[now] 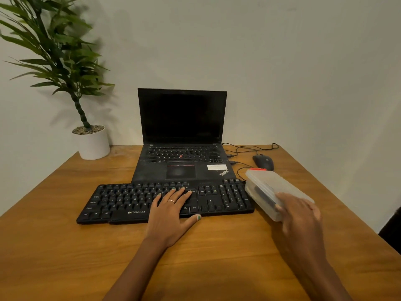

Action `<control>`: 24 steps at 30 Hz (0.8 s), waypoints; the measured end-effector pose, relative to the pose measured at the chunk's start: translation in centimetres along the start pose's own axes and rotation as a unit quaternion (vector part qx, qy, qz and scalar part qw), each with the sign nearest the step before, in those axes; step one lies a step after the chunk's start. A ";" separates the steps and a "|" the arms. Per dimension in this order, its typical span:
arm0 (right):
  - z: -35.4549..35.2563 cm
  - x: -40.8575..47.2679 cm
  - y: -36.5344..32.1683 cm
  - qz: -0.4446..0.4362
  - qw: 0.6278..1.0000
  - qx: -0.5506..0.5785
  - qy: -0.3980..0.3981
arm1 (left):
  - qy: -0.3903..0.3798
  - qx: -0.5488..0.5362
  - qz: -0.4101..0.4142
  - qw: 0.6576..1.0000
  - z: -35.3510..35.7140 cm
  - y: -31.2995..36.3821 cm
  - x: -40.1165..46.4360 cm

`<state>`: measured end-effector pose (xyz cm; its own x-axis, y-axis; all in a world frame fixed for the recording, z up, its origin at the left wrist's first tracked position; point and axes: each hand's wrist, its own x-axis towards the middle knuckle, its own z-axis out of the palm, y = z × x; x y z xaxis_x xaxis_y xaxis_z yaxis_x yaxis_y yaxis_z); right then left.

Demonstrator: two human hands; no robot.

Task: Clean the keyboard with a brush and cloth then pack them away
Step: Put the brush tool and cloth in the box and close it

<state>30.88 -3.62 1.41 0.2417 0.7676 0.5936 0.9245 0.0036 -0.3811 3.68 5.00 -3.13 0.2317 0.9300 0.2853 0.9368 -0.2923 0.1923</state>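
We see two bare forearms coming in from the bottom edge, no sleeves on either. The left hand [173,210] wears a thin silver band ring [171,201], and its nails carry pale green polish, plain on the thumb and fingertips. The right hand [298,213] is blurred; we can make out no ring, watch or polish there.

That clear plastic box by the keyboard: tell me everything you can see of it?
The plastic box is a translucent, frosted rectangular container with its lid on and a red-orange clasp at its far end. It sits tilted, its near end raised, just right of the black keyboard on the wooden table. The right hand grips its near end. Something dark shows dimly through its side; what it is cannot be told.
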 end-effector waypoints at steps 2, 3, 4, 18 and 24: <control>-1.3 -0.8 0.7 -0.019 0.999 -0.022 0.020 | 0.005 -0.003 0.002 1.000 0.0 0.0 0.0; -1.8 -1.4 1.0 -0.033 0.999 -0.033 0.029 | 0.005 -0.001 0.003 1.000 0.0 0.0 0.0; -2.2 -2.1 1.2 -0.050 0.997 -0.041 0.040 | 0.006 0.001 0.004 1.000 0.1 -0.1 0.1; 0.5 -3.4 1.4 -0.062 0.997 -0.031 0.015 | 0.031 -0.016 0.012 0.999 0.7 -0.2 0.0; 2.8 -0.4 0.6 -0.049 0.998 0.030 0.020 | 0.021 -0.009 0.013 1.000 0.5 -0.2 0.0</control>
<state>30.54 -2.11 -1.04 0.1644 0.7353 0.6574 0.9251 0.1163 -0.3615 3.64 5.21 -3.63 0.2438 0.9122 0.3292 0.9258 -0.3200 0.2011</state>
